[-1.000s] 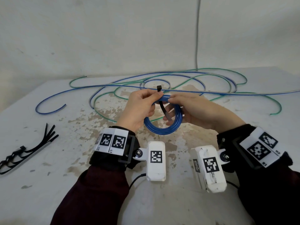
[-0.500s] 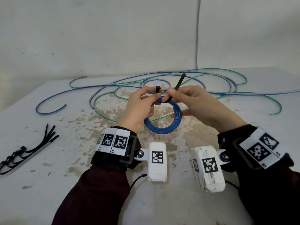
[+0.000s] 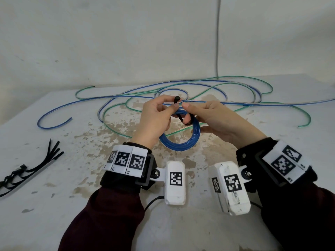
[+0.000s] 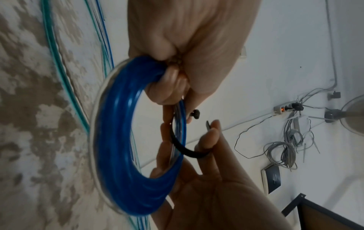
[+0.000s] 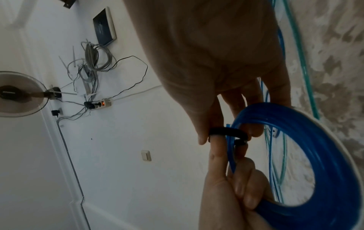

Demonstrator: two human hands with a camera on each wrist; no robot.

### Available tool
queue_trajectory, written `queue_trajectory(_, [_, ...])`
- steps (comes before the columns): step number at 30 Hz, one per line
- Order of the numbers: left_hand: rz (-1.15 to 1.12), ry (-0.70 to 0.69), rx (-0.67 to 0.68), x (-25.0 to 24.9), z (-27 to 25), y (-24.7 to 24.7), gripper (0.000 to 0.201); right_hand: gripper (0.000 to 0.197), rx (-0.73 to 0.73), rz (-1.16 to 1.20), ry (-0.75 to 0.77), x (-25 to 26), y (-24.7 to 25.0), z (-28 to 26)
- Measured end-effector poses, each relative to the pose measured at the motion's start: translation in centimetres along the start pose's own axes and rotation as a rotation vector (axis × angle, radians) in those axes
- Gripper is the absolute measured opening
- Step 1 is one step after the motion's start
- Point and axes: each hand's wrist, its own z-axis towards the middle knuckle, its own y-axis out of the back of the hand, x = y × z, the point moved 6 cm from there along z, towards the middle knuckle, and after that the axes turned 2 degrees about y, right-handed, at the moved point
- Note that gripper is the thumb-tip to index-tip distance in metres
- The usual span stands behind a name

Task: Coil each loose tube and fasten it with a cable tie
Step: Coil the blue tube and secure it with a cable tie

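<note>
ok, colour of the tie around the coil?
Black. The cable tie loops around the blue coil; clearest in the left wrist view.

Plain off-white wall [image 3: 126, 42] at the far side with a grey cable [image 3: 218, 35] running straight down it, and the white table [image 3: 45, 214] has brownish worn patches all over the middle. Wrist views catch more of the room: a power strip [image 4: 283, 108] with a lit orange switch, a tangle of grey wires [image 4: 285, 149], a fan [image 5: 17, 94] and a light switch [image 5: 146, 155].
</note>
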Motion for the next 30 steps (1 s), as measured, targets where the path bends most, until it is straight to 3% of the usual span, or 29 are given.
queue_trajectory(11, [0.065,-0.083,0.012,-0.8,-0.4,-0.6,0.02,0.045,-0.087,-0.039,0.049,0.2,0.2,0.1])
queue_trajectory(18, [0.279,-0.204,0.029,-1.6,-0.8,-1.2,0.016,0.046,-0.141,0.043,0.1,0.2,0.2,0.3])
queue_trajectory(25, [0.225,-0.094,0.084,-1.1,-0.8,-1.0,0.017,0.027,-0.234,0.006,0.082,0.2,1.2,0.5])
queue_trajectory(30, [0.289,-0.095,0.176,-1.5,-1.4,-1.8,0.016,0.006,-0.134,0.021,0.052,0.3,1.7,0.4])
